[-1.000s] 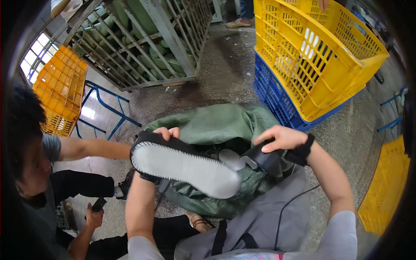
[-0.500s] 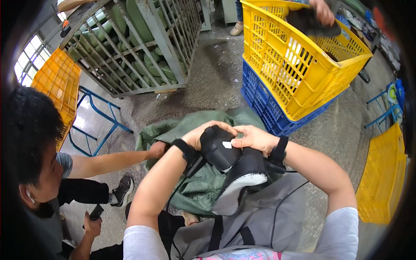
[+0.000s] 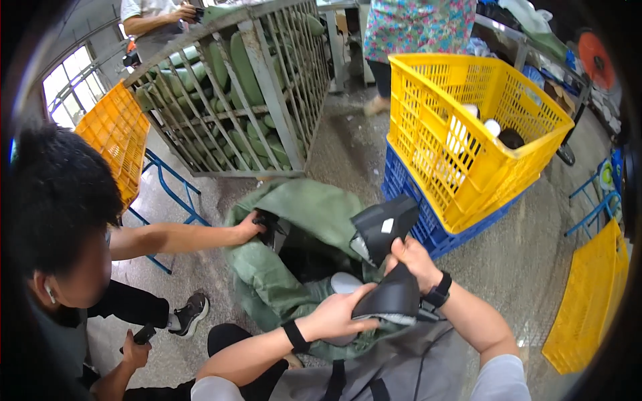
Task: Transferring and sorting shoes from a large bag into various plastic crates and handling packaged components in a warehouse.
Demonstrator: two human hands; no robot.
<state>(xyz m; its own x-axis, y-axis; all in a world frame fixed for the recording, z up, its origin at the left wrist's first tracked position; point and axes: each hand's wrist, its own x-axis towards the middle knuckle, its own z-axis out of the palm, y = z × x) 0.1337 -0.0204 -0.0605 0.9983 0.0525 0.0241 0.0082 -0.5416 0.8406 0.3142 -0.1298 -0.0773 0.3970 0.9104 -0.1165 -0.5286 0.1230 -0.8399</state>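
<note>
A black shoe upper (image 3: 382,230) with a small white label is held over the mouth of a green woven sack (image 3: 264,284). My right hand (image 3: 416,264) is closed on it, thumb toward the label side. Just below, nearer me, a second black shoe upper (image 3: 391,294) shows a pale stitched edge. Its near end is gripped between the thumb and fingers of my left hand (image 3: 334,314). The right fingers also meet its far end. Inside the sack's mouth, a pale grey rounded piece (image 3: 346,283) shows beside my left hand; the rest is dark.
A person at left holds the sack's rim with one hand (image 3: 249,228). Beyond it stands a metal cage (image 3: 281,113) of green pieces. A yellow crate (image 3: 461,180) sits on a blue crate (image 3: 408,194) at right. Another yellow crate (image 3: 582,301) lies far right.
My hands have drawn apart, the left moving nearer me, the right lower. The two uppers are spread apart. The sack now gapes wider, and the hand over the far yellow crate is gone.
</note>
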